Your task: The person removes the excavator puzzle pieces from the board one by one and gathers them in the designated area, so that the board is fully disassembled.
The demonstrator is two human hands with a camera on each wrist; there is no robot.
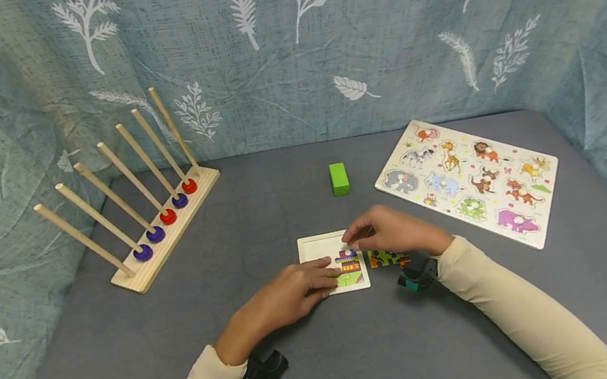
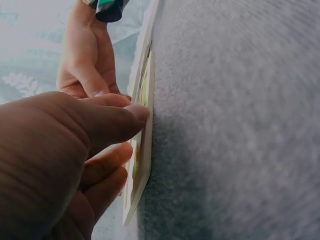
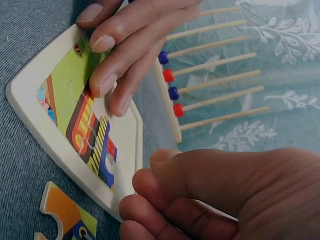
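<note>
A small wooden jigsaw tray (image 1: 314,249) with a pale frame lies on the grey table, its lower and right parts filled with colourful pieces (image 3: 85,122). My left hand (image 1: 297,289) rests on the tray's left side, fingers extended across the pieces and thumb at the near edge. Over the upper right corner is my right hand (image 1: 393,231), its fingers bent and the thumb tip against the index finger (image 3: 150,182). Whether a piece is hidden in that pinch cannot be made out. Loose jigsaw pieces (image 1: 384,258) lie just right of the tray, partly under the right hand.
A green block (image 1: 339,179) stands behind the tray. At the left is a wooden peg rack (image 1: 139,281) with tall rods and red and blue rings. An animal peg puzzle board (image 1: 467,184) lies at the right. A leaf-patterned cloth (image 1: 285,84) hangs behind the table.
</note>
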